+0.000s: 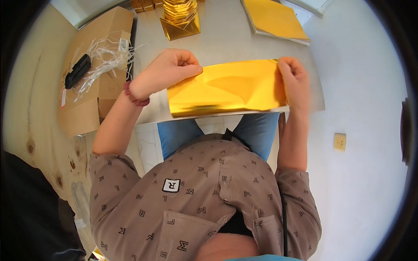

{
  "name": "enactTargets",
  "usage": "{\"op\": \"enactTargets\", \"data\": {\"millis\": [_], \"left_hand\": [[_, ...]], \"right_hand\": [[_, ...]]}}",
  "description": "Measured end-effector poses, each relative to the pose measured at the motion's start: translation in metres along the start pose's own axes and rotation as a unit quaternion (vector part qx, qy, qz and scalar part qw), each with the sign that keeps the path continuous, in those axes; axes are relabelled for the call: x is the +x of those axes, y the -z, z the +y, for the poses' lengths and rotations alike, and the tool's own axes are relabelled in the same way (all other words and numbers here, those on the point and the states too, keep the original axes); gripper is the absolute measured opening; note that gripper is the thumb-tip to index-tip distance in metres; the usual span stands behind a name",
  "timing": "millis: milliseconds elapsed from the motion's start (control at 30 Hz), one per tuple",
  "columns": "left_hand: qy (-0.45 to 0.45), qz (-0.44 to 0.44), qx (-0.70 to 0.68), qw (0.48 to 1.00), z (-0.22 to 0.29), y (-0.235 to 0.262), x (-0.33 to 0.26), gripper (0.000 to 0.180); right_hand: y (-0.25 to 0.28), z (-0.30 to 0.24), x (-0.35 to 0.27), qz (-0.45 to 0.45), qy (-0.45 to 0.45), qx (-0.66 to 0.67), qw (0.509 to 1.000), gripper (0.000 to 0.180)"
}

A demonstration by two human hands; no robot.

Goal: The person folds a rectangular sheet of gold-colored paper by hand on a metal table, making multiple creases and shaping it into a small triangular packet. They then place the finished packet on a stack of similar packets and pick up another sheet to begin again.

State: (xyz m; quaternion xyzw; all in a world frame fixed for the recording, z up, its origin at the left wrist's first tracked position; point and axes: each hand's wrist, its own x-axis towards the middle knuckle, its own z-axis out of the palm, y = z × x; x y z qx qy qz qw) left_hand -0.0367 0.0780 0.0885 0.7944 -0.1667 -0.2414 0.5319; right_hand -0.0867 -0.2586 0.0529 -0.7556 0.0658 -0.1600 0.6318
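A shiny gold foil sheet (230, 87) stretches between my two hands above the near part of the metal table (174, 48). My left hand (170, 71) pinches its upper left corner between thumb and fingers. At the other end my right hand (295, 80) grips the upper right corner, its fingers curled over the edge. The sheet is wider than tall, creased in the middle, and its lower edge hangs near the table's front edge. A dark red band circles my left wrist.
Folded gold foil pieces (180, 19) are stacked at the far side. A pile of flat gold sheets (276, 19) lies at the far right. To the left, a cardboard box (113, 26) carries white plastic strips (106, 61) and a black tool (77, 71). A white wall borders the right.
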Motion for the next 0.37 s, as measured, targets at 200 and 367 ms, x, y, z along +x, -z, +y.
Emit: {"op": "enactTargets", "data": {"millis": [200,367], "left_hand": [[0.051,-0.008,0.122,0.991,-0.037,-0.006,0.048,0.022],[0.003,0.026,0.257,0.966,-0.040,-0.004,0.067,0.024]], "right_hand": [[-0.017,0.051,0.014,0.007,-0.014,-0.190,0.982,0.017],[-0.025,0.060,0.022,0.030,0.051,-0.343,0.937,0.018]]}}
